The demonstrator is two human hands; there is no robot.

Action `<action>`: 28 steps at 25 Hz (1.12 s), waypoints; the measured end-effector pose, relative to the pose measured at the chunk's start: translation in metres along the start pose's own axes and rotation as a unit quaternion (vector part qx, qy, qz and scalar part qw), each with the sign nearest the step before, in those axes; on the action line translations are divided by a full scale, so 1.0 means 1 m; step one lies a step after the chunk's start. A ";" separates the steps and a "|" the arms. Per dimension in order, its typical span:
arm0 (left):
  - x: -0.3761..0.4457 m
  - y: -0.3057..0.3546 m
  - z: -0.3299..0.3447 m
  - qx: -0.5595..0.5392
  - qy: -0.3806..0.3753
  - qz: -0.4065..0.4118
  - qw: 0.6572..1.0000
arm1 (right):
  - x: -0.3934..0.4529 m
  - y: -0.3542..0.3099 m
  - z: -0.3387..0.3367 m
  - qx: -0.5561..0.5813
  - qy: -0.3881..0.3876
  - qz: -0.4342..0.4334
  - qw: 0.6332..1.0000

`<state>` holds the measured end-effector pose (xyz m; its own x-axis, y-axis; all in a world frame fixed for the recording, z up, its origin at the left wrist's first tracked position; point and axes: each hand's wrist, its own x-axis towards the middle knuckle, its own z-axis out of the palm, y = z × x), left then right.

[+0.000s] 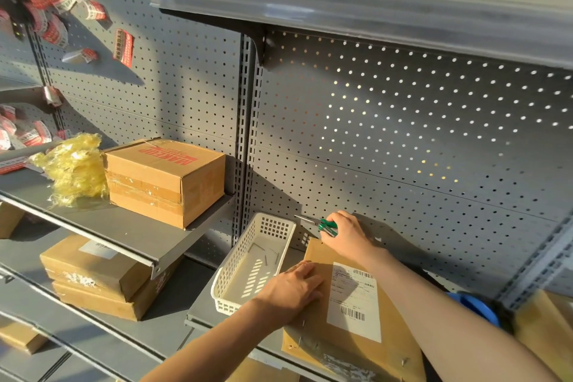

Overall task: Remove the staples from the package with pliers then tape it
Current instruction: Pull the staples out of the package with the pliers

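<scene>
Several pulled staples point(265, 258) already in basket point(248, 273). Staple-removal step judged under way: right hand point(347, 234) clenched round pliers point(319, 224), nose over basket; left hand point(293, 290) flat on package point(350, 319), on shelf. Remaining staples near package's close edge next; taping afterwards.

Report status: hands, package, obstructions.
Right hand grips green-handled pliers over white plastic basket. Left hand presses brown paper package. Nothing obstructing.

A cardboard box point(166, 180) sits on a grey shelf point(124, 232) beside crumpled yellow plastic wrap point(74, 169). Below lie two stacked flat boxes point(99, 277). Red-and-white labels point(55, 6) hang on the pegboard point(403, 133).
</scene>
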<state>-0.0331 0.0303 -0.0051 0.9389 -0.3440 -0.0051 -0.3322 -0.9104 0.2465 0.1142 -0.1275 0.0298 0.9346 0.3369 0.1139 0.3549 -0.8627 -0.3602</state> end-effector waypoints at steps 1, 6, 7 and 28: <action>0.000 0.000 0.000 0.001 -0.002 -0.001 1.000 | -0.003 0.003 -0.002 0.002 0.006 0.001 1.000; 0.005 -0.001 -0.002 -0.003 -0.010 0.000 1.000 | -0.018 0.018 -0.013 0.008 0.030 0.014 0.999; 0.007 -0.002 -0.003 -0.005 -0.011 0.005 1.000 | -0.021 0.023 -0.016 0.009 0.034 0.016 0.999; 0.034 0.016 -0.008 0.060 0.025 0.067 0.996 | -0.109 0.100 -0.056 -0.009 0.072 0.110 0.991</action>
<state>-0.0058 0.0063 0.0065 0.8876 -0.4556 0.0681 -0.4606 -0.8789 0.1238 0.0488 -0.2715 0.0330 0.9824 0.0844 0.1664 0.1423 -0.9160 -0.3752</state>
